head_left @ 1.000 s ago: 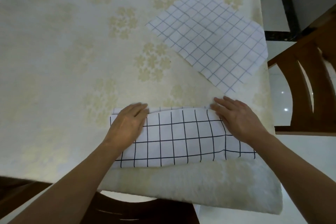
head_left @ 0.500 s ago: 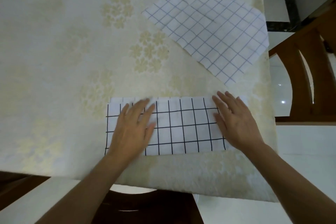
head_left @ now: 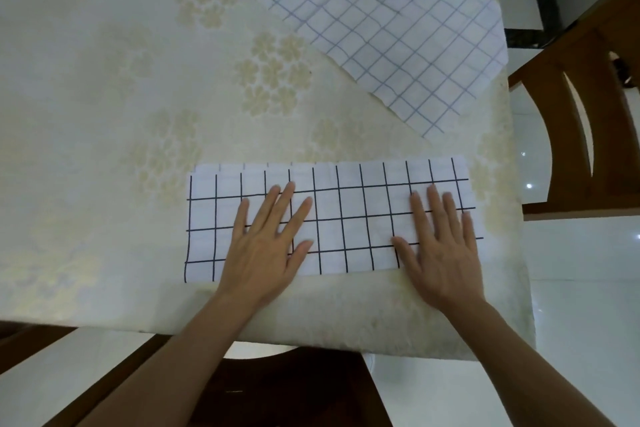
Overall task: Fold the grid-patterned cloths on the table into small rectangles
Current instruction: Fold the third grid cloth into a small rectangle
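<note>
Fingers straight, both palms flat: left hand (head_left: 266,246) and right hand (head_left: 440,246) press black-grid cloth (head_left: 346,218), a long folded strip near table (head_left: 104,80) front edge; blue-grid cloth (head_left: 391,42) unfolded far right. Smooth outward, keep edges aligned before next fold

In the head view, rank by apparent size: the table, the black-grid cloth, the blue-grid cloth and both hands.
1. The table, largest.
2. The black-grid cloth and the blue-grid cloth: about alike; the blue one lies farther off and is cut by the frame's top, so unranked.
3. The left hand and the right hand: alike, smallest.
</note>
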{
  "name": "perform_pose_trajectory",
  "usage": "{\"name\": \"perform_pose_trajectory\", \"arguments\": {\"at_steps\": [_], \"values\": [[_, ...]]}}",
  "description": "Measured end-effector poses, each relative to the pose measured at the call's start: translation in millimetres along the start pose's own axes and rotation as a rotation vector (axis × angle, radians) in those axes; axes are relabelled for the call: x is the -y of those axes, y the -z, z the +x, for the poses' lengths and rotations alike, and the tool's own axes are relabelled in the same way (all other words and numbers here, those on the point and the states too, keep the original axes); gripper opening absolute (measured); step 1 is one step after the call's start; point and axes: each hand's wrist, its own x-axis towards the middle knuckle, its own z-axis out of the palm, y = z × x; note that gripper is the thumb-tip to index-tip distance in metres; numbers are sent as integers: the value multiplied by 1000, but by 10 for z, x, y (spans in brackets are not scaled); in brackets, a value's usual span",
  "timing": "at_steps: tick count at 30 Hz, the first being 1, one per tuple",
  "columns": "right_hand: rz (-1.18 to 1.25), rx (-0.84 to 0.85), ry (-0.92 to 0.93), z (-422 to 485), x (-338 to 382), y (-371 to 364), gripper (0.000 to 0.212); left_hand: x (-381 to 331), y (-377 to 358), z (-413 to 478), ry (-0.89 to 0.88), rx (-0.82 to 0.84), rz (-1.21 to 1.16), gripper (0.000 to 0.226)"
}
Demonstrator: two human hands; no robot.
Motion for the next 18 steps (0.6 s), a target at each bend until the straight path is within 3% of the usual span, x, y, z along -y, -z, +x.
{"name": "perform_pose_trajectory", "arguments": {"at_steps": [5,13,18], "values": [[32,-14,-77,-94,42,26,77,47,33,127,-67,9,3,61],[41,-17,173,489,507,132,75,107,84,305,-171,68,41,64],[-17,10,136,550,349,72,74,182,169,367,-171,75,32,65]]}}
